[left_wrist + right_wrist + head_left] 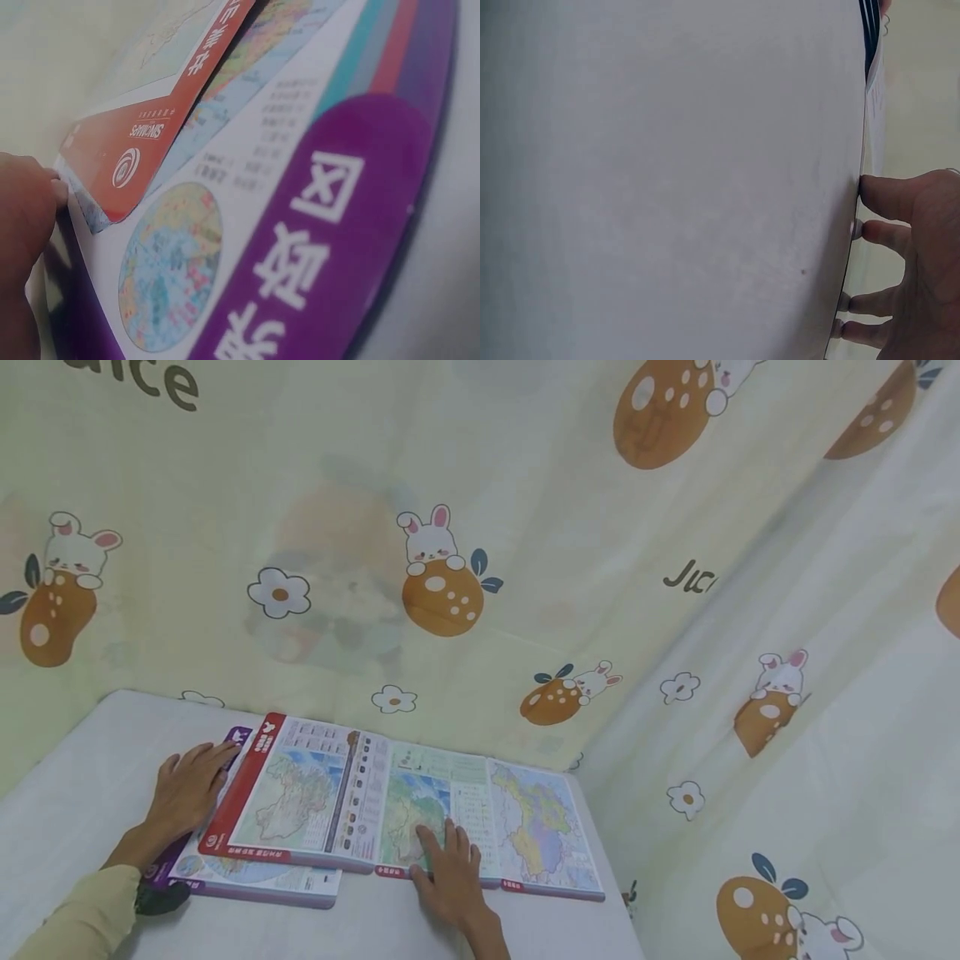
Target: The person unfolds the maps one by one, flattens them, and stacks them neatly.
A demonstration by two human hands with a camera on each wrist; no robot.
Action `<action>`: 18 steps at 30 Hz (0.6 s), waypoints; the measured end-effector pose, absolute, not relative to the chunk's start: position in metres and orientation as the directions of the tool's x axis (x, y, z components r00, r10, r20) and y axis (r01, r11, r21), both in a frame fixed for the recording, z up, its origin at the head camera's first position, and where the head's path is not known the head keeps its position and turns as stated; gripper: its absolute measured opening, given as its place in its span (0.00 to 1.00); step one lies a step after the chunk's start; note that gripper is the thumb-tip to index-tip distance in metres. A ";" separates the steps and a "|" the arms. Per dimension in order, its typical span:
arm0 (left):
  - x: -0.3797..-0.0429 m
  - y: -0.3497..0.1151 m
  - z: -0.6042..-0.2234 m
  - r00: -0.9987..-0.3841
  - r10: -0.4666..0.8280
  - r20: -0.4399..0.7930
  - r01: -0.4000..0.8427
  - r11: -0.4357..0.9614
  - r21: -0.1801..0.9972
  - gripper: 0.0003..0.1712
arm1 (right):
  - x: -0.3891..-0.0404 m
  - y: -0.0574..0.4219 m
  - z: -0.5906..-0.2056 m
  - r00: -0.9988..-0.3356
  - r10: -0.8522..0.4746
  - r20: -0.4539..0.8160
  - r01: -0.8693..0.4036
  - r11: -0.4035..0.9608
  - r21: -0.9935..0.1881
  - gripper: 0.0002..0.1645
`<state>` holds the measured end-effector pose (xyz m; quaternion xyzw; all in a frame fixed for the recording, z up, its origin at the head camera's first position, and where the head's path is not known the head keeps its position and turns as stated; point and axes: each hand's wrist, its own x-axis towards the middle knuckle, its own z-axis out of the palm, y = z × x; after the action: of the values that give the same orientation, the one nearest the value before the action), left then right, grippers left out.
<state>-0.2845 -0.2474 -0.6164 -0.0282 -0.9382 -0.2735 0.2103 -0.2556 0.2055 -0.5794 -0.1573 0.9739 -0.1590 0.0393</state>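
My left hand (187, 789) rests with extended fingers along the left side of a purple-edged map (258, 878). A red-edged map (303, 793) lies partly over that purple one. In the left wrist view, the thumb (26, 232) is beside the red-edged map's corner, and a small round globe picture (172, 266) shows on the purple-edged map. Spread fingers of my right hand (453, 877) touch the lower part of a green-toned map (408, 797) in the middle. To its right is a map with coloured regions (536, 827).
The maps lie side by side on a white-covered table (67, 785), near its far edge. A pale curtain (517, 527) printed with rabbits and orange fruit hangs behind and along the right. A dark object (161, 897) sits at my left wrist.
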 end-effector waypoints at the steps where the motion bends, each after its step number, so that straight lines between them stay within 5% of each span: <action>1: -0.283 -0.248 -0.616 -0.910 -0.062 0.409 0.169 0.848 0.503 0.31 | -0.256 0.206 -0.579 -0.947 -0.321 -0.027 -0.296 0.898 -0.325 0.38; 18: -0.263 -0.240 -0.614 -0.909 -0.071 0.410 0.160 0.849 0.503 0.31 | -0.258 0.207 -0.577 -0.941 -0.337 0.006 -0.319 0.883 -0.344 0.38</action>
<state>-0.2628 -0.2398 -0.6136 -0.0237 -0.9380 -0.2733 0.2117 -0.2582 0.2071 -0.5766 -0.1691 0.9700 -0.1727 0.0271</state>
